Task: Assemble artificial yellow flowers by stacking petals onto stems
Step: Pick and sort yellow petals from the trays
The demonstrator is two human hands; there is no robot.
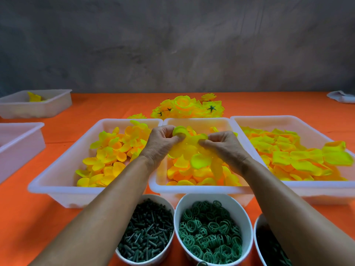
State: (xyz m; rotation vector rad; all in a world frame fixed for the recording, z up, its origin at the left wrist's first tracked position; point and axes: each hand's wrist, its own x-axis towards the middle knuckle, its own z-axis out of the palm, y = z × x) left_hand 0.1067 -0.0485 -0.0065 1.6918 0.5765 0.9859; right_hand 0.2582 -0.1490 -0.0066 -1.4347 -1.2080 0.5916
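Over the middle white tray, my left hand and my right hand hold a yellow petal layer between them. Both pinch it with fingertips, left at its upper left edge, right at its upper right. Loose yellow petals fill that tray beneath the hands. No stem shows in either hand; whatever lies behind the petal layer is hidden. A pile of finished yellow flowers lies on the orange table behind the trays.
A left tray holds orange-yellow petals, and a right tray holds flatter yellow petals. Near me stand a cup of dark stems, a cup of green rings and a third cup. Two more trays sit far left.
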